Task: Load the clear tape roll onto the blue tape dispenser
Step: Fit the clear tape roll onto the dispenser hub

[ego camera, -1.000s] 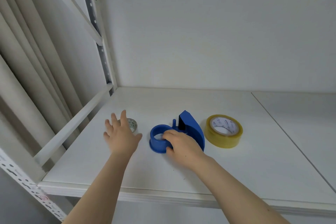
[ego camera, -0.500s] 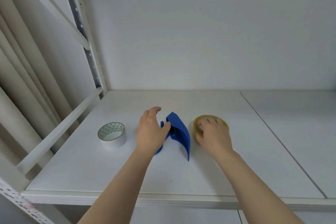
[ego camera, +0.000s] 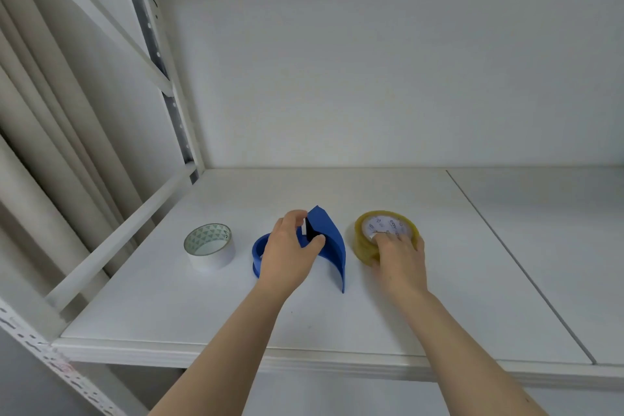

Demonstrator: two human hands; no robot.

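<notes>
Evidently the left hand (ego camera: 287, 253) clamps the blue dispenser (ego camera: 332, 243) to steady it, while the right hand (ego camera: 400, 258) grasps the clear tape roll (ego camera: 381, 224) just beside it, ready for loading.

Tape rolls: two, one yellowish clear tape roll (ego camera: 364, 248) and one white tape roll (ego camera: 210, 255)
Tape dispensers: one, the blue tape dispenser (ego camera: 332, 243)
Hands: two, the left hand (ego camera: 287, 252) and the right hand (ego camera: 400, 255)
Shelf boards (ego camera: 189, 311): two, side by side
</notes>
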